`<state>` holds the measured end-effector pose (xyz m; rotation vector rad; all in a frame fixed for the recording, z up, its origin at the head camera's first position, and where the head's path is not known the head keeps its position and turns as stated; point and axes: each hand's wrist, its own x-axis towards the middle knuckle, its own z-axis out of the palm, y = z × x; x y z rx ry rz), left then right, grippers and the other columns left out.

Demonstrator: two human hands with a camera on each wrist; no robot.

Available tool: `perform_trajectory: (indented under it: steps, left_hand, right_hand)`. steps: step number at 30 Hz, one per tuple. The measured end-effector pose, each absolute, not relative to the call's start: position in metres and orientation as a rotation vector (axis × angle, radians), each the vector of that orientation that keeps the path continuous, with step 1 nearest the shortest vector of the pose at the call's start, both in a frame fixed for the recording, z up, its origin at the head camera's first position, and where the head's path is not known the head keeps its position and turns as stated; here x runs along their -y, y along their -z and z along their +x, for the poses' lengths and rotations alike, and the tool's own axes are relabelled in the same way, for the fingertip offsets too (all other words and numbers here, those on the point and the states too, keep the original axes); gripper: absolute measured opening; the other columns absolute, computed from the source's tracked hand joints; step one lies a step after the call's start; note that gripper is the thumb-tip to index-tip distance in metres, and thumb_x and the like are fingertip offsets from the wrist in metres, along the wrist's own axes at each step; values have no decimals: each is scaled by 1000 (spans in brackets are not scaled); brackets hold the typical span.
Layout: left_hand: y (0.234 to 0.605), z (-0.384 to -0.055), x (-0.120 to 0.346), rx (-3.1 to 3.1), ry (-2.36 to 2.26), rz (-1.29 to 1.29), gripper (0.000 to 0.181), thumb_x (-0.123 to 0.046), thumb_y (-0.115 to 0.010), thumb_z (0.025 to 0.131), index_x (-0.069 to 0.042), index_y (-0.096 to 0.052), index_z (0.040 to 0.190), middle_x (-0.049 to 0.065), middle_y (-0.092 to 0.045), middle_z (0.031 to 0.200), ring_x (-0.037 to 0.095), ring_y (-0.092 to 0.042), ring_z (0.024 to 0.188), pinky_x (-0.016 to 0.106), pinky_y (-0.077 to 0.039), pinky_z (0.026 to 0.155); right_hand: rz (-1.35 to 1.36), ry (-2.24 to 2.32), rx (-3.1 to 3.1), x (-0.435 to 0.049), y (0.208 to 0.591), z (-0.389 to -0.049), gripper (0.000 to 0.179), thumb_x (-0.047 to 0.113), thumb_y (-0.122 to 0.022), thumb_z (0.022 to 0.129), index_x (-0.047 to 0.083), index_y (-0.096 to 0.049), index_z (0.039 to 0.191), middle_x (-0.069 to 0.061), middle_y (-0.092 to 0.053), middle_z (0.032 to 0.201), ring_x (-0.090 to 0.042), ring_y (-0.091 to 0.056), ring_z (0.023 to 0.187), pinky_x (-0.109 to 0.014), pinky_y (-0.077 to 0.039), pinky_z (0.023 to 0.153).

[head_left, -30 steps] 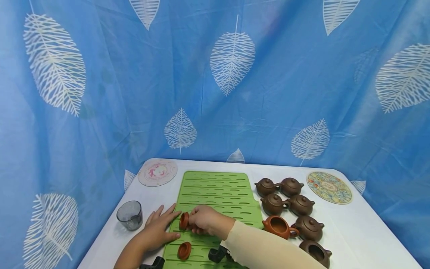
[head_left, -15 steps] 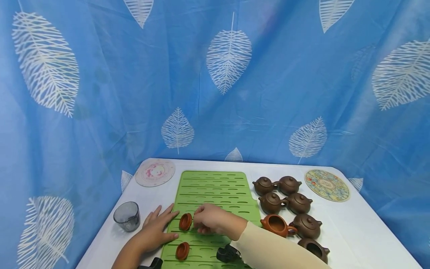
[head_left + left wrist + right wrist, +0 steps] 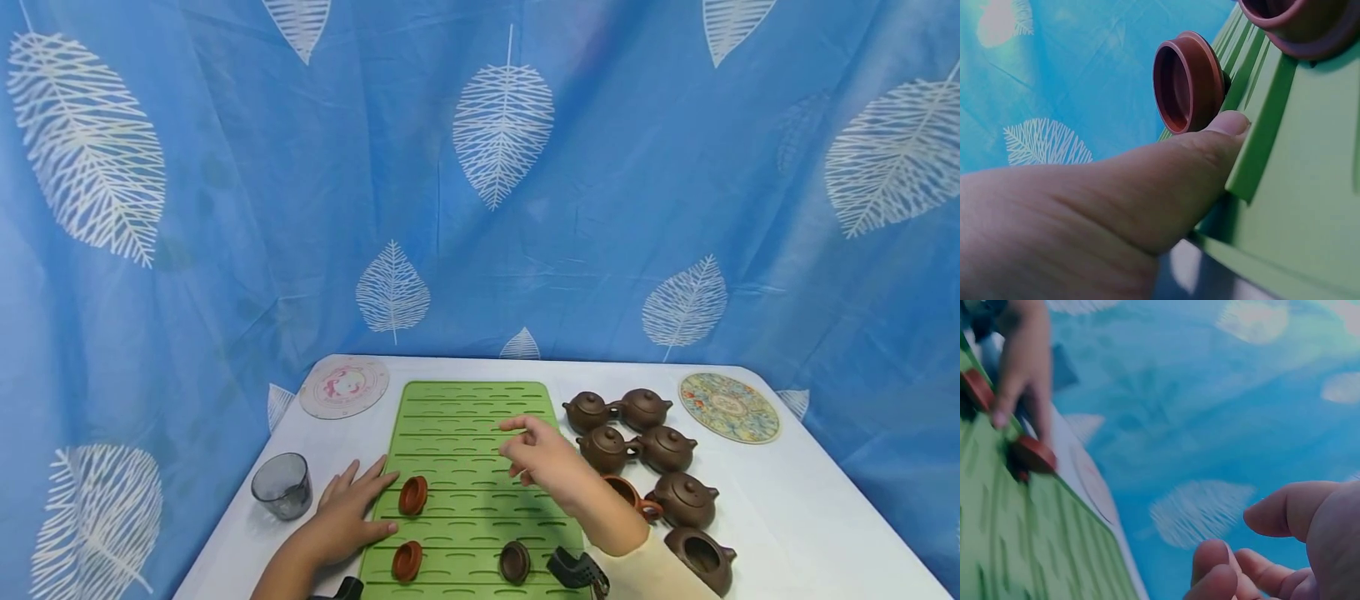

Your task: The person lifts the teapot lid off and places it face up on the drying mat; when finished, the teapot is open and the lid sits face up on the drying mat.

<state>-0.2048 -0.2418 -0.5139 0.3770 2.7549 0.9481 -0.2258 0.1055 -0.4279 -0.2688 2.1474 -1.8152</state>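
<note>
In the head view my left hand (image 3: 347, 521) rests with spread fingers on the left edge of the green slotted mat (image 3: 472, 408). Its thumb (image 3: 1204, 147) touches the mat in the left wrist view. Close by, two reddish teapot lids (image 3: 413, 497) (image 3: 407, 562) sit tilted with their hollow undersides showing. A dark brown lid (image 3: 514, 562) lies nearer the front. My right hand (image 3: 553, 468) is above the mat's right side, fingers loosely bent, thumb and fingertips apart and holding nothing. Behind its wrist, a reddish lidless teapot (image 3: 649, 508) is partly hidden.
Several dark brown lidded teapots (image 3: 645, 410) stand together right of the mat, with a lidless dark one (image 3: 718, 575) in front. A grey glass cup (image 3: 283, 492) stands at left. Round patterned mats lie at back left (image 3: 318, 400) and back right (image 3: 761, 421).
My right hand has let go of the farther reddish lid and moved right and up. The dark lid has come into view from behind the right arm. My left hand stays on the mat.
</note>
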Motion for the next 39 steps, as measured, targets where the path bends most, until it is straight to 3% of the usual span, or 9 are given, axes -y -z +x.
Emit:
perform_trajectory:
  steps: [9, 20, 34, 39]
  left_hand:
    - [519, -206, 243, -2771, -949, 399, 85, -57, -82, 83, -21, -54, 155, 13, -30, 172, 56, -9, 156, 78, -2, 119]
    - [517, -205, 244, -2752, -947, 384, 82, -48, -84, 85, -18, -54, 155, 12, -29, 172, 55, -8, 157, 76, -2, 121]
    - [519, -207, 246, -2753, -945, 380, 82, -47, -85, 84, -21, -54, 155, 10, -29, 173, 55, -7, 157, 76, -1, 120]
    - [520, -209, 246, -2749, -971, 409, 84, -54, -83, 84, -22, -54, 155, 12, -28, 172, 56, -8, 156, 78, 0, 119]
  right_hand:
    - [-74, 1917, -2391, -180, 419, -221, 34, 11, -60, 105, 3, -53, 138, -9, -65, 105, -21, -61, 81, -29, -52, 62]
    - [136, 1829, -2617, -253, 424, -219, 37, 15, -57, 107, -1, -49, 140, -5, -65, 103, -17, -62, 81, -28, -55, 66]
    - [143, 1738, -2600, -302, 435, -208, 38, 20, -60, 107, -5, -52, 135, 0, -67, 100, -17, -60, 80, -31, -52, 65]
    - [103, 1716, -2596, -316, 439, -204, 40, 21, -60, 108, -6, -51, 136, -2, -64, 92, -17, -54, 70, -34, -50, 62]
